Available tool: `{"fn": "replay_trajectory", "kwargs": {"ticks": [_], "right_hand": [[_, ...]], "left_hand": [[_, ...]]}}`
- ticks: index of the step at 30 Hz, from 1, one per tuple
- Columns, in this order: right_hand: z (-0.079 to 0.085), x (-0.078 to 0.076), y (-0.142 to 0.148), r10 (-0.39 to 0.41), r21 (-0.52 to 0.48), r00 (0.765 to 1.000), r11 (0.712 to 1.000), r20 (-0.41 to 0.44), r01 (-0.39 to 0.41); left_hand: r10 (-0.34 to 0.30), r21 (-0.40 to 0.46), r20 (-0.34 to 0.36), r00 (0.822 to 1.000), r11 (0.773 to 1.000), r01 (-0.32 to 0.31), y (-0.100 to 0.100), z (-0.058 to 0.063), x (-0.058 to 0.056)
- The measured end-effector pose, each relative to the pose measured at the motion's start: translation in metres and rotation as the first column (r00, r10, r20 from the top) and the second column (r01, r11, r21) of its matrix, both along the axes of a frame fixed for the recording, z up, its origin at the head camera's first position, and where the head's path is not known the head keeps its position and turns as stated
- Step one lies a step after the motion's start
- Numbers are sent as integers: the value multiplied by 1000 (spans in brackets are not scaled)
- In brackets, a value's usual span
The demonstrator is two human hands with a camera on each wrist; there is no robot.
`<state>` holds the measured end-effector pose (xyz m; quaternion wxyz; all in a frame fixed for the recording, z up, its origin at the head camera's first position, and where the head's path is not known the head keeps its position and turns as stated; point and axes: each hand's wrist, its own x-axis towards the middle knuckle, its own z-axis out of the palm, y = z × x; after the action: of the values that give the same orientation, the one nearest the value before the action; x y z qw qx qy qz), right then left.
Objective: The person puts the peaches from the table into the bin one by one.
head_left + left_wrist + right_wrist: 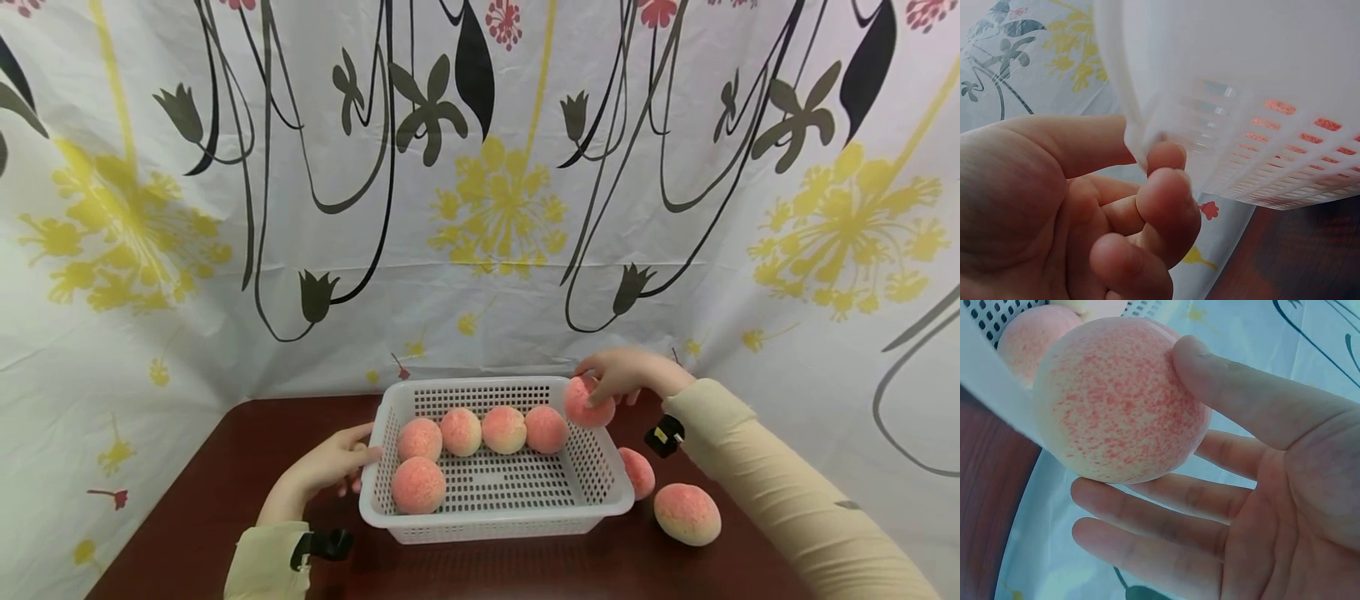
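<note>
A white perforated plastic basket (495, 521) stands on the table with several pink-and-yellow peaches (505, 429) along its back and left sides. My left hand (330, 462) holds the basket's left rim, thumb on one side and fingertips on the other, as the left wrist view shows at the rim (1132, 125). Over the basket's back right corner, my right hand (626, 375) pinches a peach (588, 402) between thumb and fingers. In the right wrist view that peach (1125, 403) shows red speckles over a pale skin, and it overlaps the basket's rim (997, 381).
Two more peaches lie on the table right of the basket: one against its right wall (637, 473), another nearer the front (687, 514). The dark red-brown table (300, 425) ends at a white floral cloth (480, 317) hanging behind and at both sides.
</note>
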<state>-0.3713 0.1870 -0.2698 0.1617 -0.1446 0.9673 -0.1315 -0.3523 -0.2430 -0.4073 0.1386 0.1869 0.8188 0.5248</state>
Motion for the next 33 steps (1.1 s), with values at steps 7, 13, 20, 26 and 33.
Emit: {"fn": "replay_trajectory", "kwargs": {"ticks": [7,13,20,26,33], "right_hand": [[-2,-3,-18,48,-1,998,999,34,-48],[-6,-7,-36,101,5,993,995,65,-102],[-12,-10,-54,113,-17,985,994,129,-111],[-21,-15,-68,141,-34,978,990,151,-138],[-34,-15,-86,193,-55,964,981,183,-186]], "left_hand": [[-13,8,-4,1000,1000,13,-1,-1,-1],[-19,10,-11,1000,1000,19,-2,-3,-1],[-14,11,-5,1000,1000,14,-2,-4,-2],[-9,12,-9,1000,1000,9,-2,-1,-3],[-13,7,-8,1000,1000,13,-3,-1,-4]]}}
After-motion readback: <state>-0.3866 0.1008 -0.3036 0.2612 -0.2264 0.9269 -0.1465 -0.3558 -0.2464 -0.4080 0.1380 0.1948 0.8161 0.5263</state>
